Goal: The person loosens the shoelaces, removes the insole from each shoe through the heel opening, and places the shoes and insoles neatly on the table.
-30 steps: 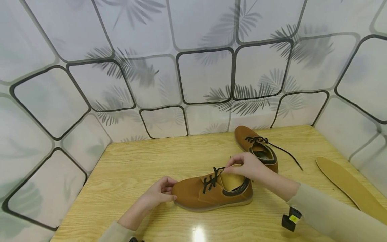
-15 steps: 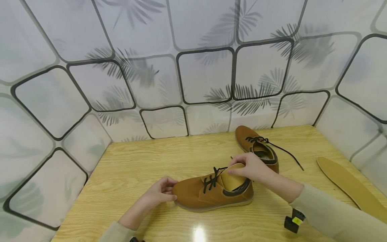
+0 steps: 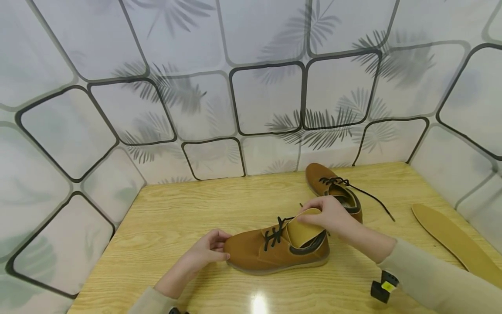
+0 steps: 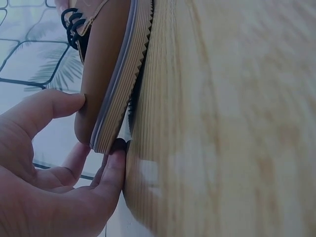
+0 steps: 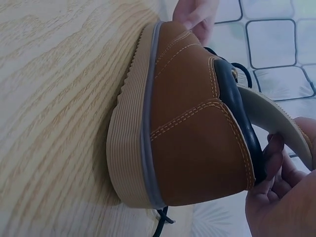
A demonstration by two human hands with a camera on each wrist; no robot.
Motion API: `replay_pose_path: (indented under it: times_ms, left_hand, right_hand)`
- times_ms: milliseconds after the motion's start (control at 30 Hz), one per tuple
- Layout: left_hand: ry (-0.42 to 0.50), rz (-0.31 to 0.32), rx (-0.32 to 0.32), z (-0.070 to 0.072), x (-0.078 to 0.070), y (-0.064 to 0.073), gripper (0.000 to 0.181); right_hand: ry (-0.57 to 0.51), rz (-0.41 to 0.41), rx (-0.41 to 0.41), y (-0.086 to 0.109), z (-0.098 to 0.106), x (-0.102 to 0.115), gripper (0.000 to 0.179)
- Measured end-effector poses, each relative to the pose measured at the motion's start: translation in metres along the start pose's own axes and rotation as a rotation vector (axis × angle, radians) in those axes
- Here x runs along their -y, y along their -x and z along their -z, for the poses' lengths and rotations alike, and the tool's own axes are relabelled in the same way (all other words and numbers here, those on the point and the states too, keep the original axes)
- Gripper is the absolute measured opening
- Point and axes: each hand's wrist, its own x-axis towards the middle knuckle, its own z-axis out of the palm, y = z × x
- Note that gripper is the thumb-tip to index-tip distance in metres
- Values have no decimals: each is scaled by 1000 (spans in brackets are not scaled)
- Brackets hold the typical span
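A brown lace-up shoe (image 3: 245, 248) rests sole-down on the wooden table, its toe pointing left. At that toe my left hand (image 3: 205, 250) grips with thumb and fingers; in the left wrist view the thumb (image 4: 69, 104) presses the upper and a fingertip (image 4: 116, 160) sits by the sole edge. My right hand (image 3: 325, 213) pinches the heel end of a tan insole (image 3: 300, 233) above the shoe's opening. The right wrist view shows the insole (image 5: 271, 118) bent, its pale underside visible. Its front part is hidden inside the shoe.
A second brown shoe (image 3: 317, 174) stands behind my right hand, one black lace (image 3: 372, 198) trailing right. Another tan insole (image 3: 451, 235) lies flat at the table's right side. Patterned pale curtains (image 3: 266, 100) enclose the table (image 3: 176, 209) at the back and sides.
My right hand has shifted slightly right and up with the insole, and a little more of it shows above the opening. The left hand and the shoe have barely moved.
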Motion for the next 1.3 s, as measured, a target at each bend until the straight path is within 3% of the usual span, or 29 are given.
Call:
replay_pose_path:
  times_ms: [1000,1300]
  left_hand:
    - [16,-6,4,0,0,0,52]
    - [16,-16,16,1,0,0,53]
  right_hand:
    - [55,-10,-53,8,22,-11,23]
    - [23,-43,-54,11,28,-16,25]
